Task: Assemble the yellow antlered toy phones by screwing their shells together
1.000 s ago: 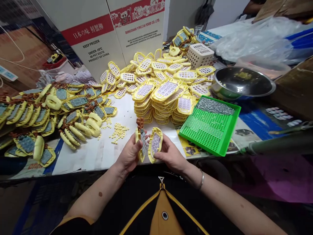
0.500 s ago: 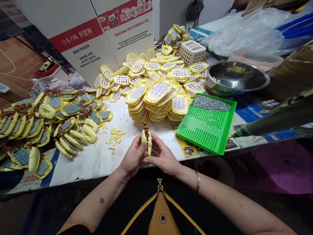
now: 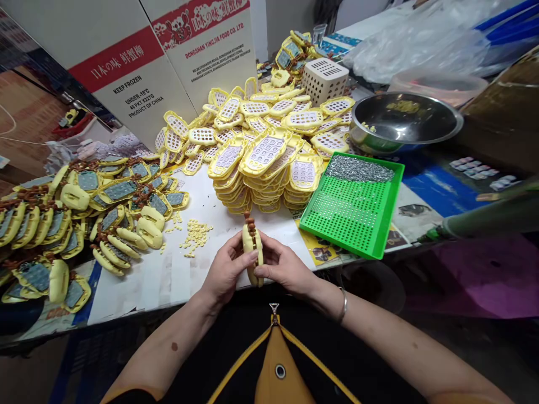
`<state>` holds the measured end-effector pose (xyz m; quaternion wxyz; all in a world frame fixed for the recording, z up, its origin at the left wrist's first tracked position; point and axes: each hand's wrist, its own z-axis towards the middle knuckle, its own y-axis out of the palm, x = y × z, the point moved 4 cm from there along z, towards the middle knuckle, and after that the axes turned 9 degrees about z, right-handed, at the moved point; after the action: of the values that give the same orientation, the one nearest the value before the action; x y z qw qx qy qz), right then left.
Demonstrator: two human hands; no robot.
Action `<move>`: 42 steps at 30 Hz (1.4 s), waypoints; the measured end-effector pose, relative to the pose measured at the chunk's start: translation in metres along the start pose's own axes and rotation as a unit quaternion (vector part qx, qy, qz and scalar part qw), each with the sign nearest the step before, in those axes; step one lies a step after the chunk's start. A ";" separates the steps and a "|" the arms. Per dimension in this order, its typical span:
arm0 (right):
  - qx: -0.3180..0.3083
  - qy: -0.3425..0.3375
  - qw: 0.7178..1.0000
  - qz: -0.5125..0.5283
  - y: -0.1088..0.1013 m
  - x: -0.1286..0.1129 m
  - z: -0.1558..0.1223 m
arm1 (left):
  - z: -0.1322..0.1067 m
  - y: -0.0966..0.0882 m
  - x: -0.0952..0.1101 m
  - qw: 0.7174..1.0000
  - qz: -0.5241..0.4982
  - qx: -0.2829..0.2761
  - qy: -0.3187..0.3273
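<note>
Edge-on between both hands is a yellow plastic toy casing (image 3: 248, 240), with a strip of brown bead-like parts (image 3: 251, 223) along its seam and sticking up from its top. My left hand (image 3: 224, 268) grips its left side, the thumb pressed across the front. From the right, my right hand (image 3: 290, 271) closes on the lower part, thumb in front and fingers mostly hidden behind. Stacked yellow casing halves (image 3: 265, 154) with pale grid-holed faces stand just beyond the hands. Small yellow pieces (image 3: 196, 235) lie loose to the left.
Casings with grey-blue panels (image 3: 122, 189) are heaped at left. A green perforated tray (image 3: 347, 216) holds small metal parts (image 3: 357, 169). Behind it are a steel bowl (image 3: 438, 134) and a beige holed box (image 3: 325, 81). A dark green tool (image 3: 484, 216) juts in at right.
The view has shifted slightly, so the tabletop things appear a little farther left and higher. Both hands keep hold of the casing, which is turned slightly and shows more of its lower end.
</note>
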<state>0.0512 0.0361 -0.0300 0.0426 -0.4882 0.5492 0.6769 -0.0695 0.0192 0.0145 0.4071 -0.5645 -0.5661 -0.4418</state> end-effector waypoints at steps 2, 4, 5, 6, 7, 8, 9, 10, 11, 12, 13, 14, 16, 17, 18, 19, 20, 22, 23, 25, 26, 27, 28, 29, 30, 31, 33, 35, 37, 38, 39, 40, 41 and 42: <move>-0.005 0.002 1.000 -0.013 0.000 -0.001 -0.001 | -0.001 0.002 0.001 1.000 -0.009 0.000 -0.010; -0.005 -0.013 0.999 -0.040 -0.001 -0.001 -0.002 | -0.002 0.005 0.003 0.999 -0.033 -0.008 -0.019; -0.002 -0.022 0.998 -0.055 -0.001 -0.001 -0.003 | -0.002 0.007 0.004 0.999 -0.047 -0.011 -0.024; 0.002 -0.032 0.997 -0.070 -0.002 -0.001 -0.004 | -0.002 0.008 0.004 0.998 -0.058 -0.014 -0.029; 0.006 -0.039 0.996 -0.084 -0.002 0.000 -0.005 | -0.002 0.010 0.004 0.997 -0.064 -0.016 -0.033; 0.010 -0.044 0.994 -0.095 -0.003 0.000 -0.006 | -0.002 0.011 0.004 0.997 -0.064 -0.017 -0.036; 0.012 -0.046 0.994 -0.103 -0.003 0.001 -0.007 | -0.003 0.012 0.004 0.997 -0.060 -0.016 -0.037; 0.014 -0.046 0.993 -0.109 -0.004 0.002 -0.008 | -0.003 0.013 0.003 0.998 -0.054 -0.014 -0.038; 0.016 -0.047 0.992 -0.117 -0.004 0.002 -0.008 | -0.003 0.013 0.002 0.998 -0.049 -0.015 -0.039; 0.020 -0.050 0.990 -0.128 -0.004 0.002 -0.008 | -0.003 0.013 0.001 0.998 -0.045 -0.017 -0.040; 0.022 -0.053 0.989 -0.139 -0.005 0.000 -0.008 | -0.003 0.012 0.000 0.998 -0.042 -0.019 -0.038; 0.019 -0.058 0.987 -0.149 -0.004 -0.002 -0.009 | -0.003 0.009 -0.001 0.998 -0.041 -0.019 -0.033; -0.028 -0.055 0.987 -0.150 0.001 -0.008 -0.009 | -0.002 0.004 -0.001 0.998 -0.050 -0.025 -0.022; -0.069 -0.047 0.986 -0.142 0.005 -0.011 -0.010 | -0.001 0.002 -0.001 0.997 -0.061 -0.033 -0.022; -0.108 -0.040 0.984 -0.138 0.009 -0.014 -0.012 | 0.000 0.000 -0.001 0.996 -0.076 -0.038 -0.029; -0.130 -0.037 0.980 -0.148 0.013 -0.017 -0.013 | 0.001 -0.002 -0.001 0.994 -0.095 -0.035 -0.040; -0.130 -0.045 0.974 -0.178 0.015 -0.020 -0.015 | 0.001 -0.003 -0.001 0.992 -0.114 -0.022 -0.051; -0.071 -0.088 0.949 -0.295 0.015 -0.026 -0.017 | 0.001 -0.005 0.000 0.986 -0.151 0.037 -0.057; -0.036 -0.115 0.925 -0.360 0.016 -0.027 -0.019 | 0.001 -0.005 0.000 0.983 -0.165 0.069 -0.052; 0.004 -0.173 0.871 -0.460 0.018 -0.028 -0.023 | -0.001 -0.002 0.002 0.979 -0.175 0.093 -0.040; 0.009 -0.202 0.847 -0.491 0.021 -0.028 -0.024 | -0.001 0.000 0.003 0.980 -0.173 0.091 -0.036; 0.009 -0.231 0.828 -0.512 0.022 -0.028 -0.026 | -0.002 0.000 0.004 0.982 -0.169 0.085 -0.030; 0.006 -0.257 0.813 -0.523 0.024 -0.028 -0.027 | -0.002 0.000 0.005 0.983 -0.165 0.077 -0.024; 0.000 -0.275 0.803 -0.529 0.025 -0.030 -0.027 | -0.002 -0.001 0.005 0.985 -0.162 0.063 -0.016; -0.007 -0.284 0.799 -0.530 0.025 -0.031 -0.027 | -0.002 -0.003 0.006 0.986 -0.162 0.048 -0.007; -0.015 -0.284 0.800 -0.529 0.025 -0.033 -0.026 | -0.002 -0.005 0.007 0.986 -0.162 0.031 0.003; -0.030 -0.281 0.806 -0.520 0.025 -0.036 -0.025 | -0.003 -0.009 0.007 0.987 -0.161 0.007 0.023; -0.033 -0.287 0.805 -0.519 0.026 -0.038 -0.025 | -0.004 -0.013 0.007 0.987 -0.158 0.010 0.038; -0.025 -0.310 0.785 -0.537 0.028 -0.039 -0.026 | -0.006 -0.014 0.006 0.984 -0.169 0.028 0.044; -0.021 -0.320 0.767 -0.555 0.030 -0.038 -0.027 | -0.007 -0.013 0.006 0.982 -0.181 0.035 0.044; -0.018 -0.325 0.749 -0.577 0.032 -0.037 -0.027 | -0.008 -0.012 0.006 0.979 -0.196 0.040 0.043; -0.017 -0.324 0.736 -0.594 0.034 -0.037 -0.027 | -0.009 -0.011 0.006 0.976 -0.209 0.043 0.041; -0.019 -0.318 0.733 -0.601 0.035 -0.037 -0.026 | -0.009 -0.009 0.006 0.975 -0.217 0.043 0.036; -0.021 -0.307 0.742 -0.596 0.035 -0.037 -0.025 | -0.010 -0.008 0.006 0.974 -0.220 0.043 0.027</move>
<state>0.0648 0.0209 0.0221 0.5935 -0.4828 0.0893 0.6377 -0.0782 0.0117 0.0227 0.3389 -0.3960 -0.6834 -0.5112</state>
